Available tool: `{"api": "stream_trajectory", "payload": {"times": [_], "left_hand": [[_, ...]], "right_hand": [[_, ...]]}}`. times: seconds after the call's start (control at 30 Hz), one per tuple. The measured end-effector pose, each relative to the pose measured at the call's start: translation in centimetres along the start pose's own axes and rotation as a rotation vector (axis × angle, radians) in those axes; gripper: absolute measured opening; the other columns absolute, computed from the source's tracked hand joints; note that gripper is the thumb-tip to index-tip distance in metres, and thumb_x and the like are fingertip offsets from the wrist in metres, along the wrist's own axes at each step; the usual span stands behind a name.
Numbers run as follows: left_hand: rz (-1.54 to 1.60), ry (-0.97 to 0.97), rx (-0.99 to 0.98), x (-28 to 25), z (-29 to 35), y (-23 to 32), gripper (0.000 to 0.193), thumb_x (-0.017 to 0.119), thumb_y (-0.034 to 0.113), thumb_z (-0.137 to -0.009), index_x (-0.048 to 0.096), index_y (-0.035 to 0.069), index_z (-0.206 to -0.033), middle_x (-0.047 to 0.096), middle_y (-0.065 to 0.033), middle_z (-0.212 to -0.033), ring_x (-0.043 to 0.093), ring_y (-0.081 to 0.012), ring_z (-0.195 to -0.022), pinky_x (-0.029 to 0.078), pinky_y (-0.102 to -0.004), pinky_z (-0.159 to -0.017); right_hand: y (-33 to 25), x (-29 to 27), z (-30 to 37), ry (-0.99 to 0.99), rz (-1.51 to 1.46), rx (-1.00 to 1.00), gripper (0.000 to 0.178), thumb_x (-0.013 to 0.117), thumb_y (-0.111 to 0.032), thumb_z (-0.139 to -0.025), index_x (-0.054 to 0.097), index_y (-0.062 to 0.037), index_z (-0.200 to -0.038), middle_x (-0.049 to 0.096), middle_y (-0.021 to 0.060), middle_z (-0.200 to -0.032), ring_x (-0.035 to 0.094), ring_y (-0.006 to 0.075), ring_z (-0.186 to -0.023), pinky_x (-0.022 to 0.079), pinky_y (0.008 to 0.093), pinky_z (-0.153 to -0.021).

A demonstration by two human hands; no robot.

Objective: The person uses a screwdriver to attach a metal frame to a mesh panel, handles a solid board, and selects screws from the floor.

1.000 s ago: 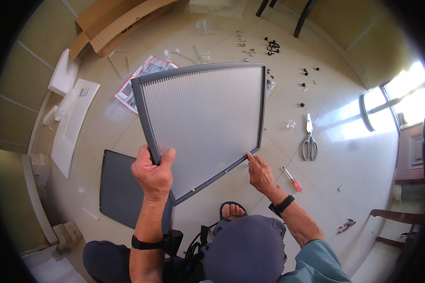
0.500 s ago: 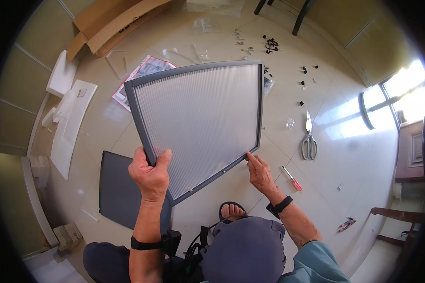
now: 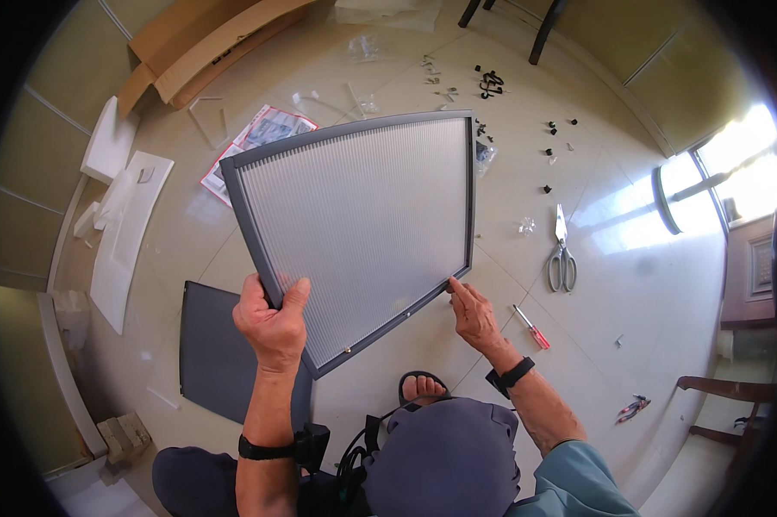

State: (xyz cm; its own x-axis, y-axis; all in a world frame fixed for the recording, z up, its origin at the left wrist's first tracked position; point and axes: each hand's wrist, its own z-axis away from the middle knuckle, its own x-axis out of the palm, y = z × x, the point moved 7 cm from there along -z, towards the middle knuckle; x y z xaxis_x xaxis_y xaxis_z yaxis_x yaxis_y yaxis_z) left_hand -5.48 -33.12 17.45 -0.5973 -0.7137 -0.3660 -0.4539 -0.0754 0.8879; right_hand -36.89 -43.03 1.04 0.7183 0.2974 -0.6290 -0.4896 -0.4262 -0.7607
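Observation:
A grey-framed panel with a ribbed, translucent sheet (image 3: 362, 233) is held up tilted above the floor. My left hand (image 3: 272, 323) grips its left frame edge, thumb over the front and fingers behind. At the lower right corner my right hand (image 3: 473, 312) pinches the frame between thumb and fingers. Small light fittings sit along the lower frame edge between my hands. Beneath my left forearm lies a flat dark grey panel (image 3: 212, 353), partly hidden. A red-handled screwdriver (image 3: 533, 327) rests on the floor right of my right hand.
Scissors (image 3: 561, 263) and pliers (image 3: 634, 408) lie to the right. Black hooks (image 3: 492, 84) and small metal parts are scattered at the back. A printed sheet (image 3: 268, 127), white foam (image 3: 130, 237) and a cardboard box (image 3: 207, 52) lie at the left. A wooden chair (image 3: 724, 389) stands at the right edge.
The view has shifted slightly, and the panel sits a little further left in it. Both hands keep the same hold on the frame.

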Motion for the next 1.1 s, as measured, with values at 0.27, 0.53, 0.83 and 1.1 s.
{"api": "stream_trajectory", "payload": {"times": [0.27,0.53,0.83,1.1], "left_hand": [[0.019,-0.003,-0.010,0.1,-0.1,-0.4,0.022,0.081,0.010,-0.080,0.062,0.002,-0.086,0.064,0.0003,-0.074,0.054,-0.0105,-0.065,0.046,-0.0260,-0.062],[-0.096,-0.012,0.037,-0.3,-0.4,-1.2,0.020,0.080,0.009,-0.081,0.062,0.001,-0.088,0.065,-0.0001,-0.076,0.054,-0.0120,-0.066,0.047,-0.0274,-0.063],[-0.038,-0.010,-0.111,-1.8,-1.4,-7.3,0.023,0.080,0.012,-0.079,0.060,0.001,-0.086,0.063,-0.0040,-0.071,0.057,-0.0162,-0.063,0.049,-0.0304,-0.061],[-0.088,-0.159,-0.249,-0.9,-1.4,-10.6,0.020,0.076,0.011,-0.079,0.061,0.001,-0.088,0.061,-0.0018,-0.073,0.054,-0.0123,-0.068,0.047,-0.0280,-0.066]], "right_hand": [[0.7,-0.3,0.2,0.016,-0.023,0.022,0.035,0.051,-0.002,-0.097,0.054,0.0036,-0.131,0.066,0.0187,-0.103,0.066,0.0317,-0.085,0.054,0.0379,-0.076],[3.1,-2.0,0.5,0.126,-0.043,0.188,0.027,0.052,-0.001,-0.095,0.061,0.0019,-0.120,0.068,0.0173,-0.096,0.066,0.0321,-0.080,0.054,0.0376,-0.070],[4.1,-4.6,-3.1,0.234,0.148,0.237,0.028,0.063,-0.013,-0.093,0.062,-0.0030,-0.119,0.066,0.0135,-0.101,0.065,0.0279,-0.076,0.051,0.0396,-0.072],[3.5,-4.0,-11.1,0.033,-0.103,0.336,0.036,0.055,-0.034,-0.101,0.064,0.0009,-0.101,0.064,0.0135,-0.075,0.064,0.0243,-0.073,0.052,0.0375,-0.072]]}}
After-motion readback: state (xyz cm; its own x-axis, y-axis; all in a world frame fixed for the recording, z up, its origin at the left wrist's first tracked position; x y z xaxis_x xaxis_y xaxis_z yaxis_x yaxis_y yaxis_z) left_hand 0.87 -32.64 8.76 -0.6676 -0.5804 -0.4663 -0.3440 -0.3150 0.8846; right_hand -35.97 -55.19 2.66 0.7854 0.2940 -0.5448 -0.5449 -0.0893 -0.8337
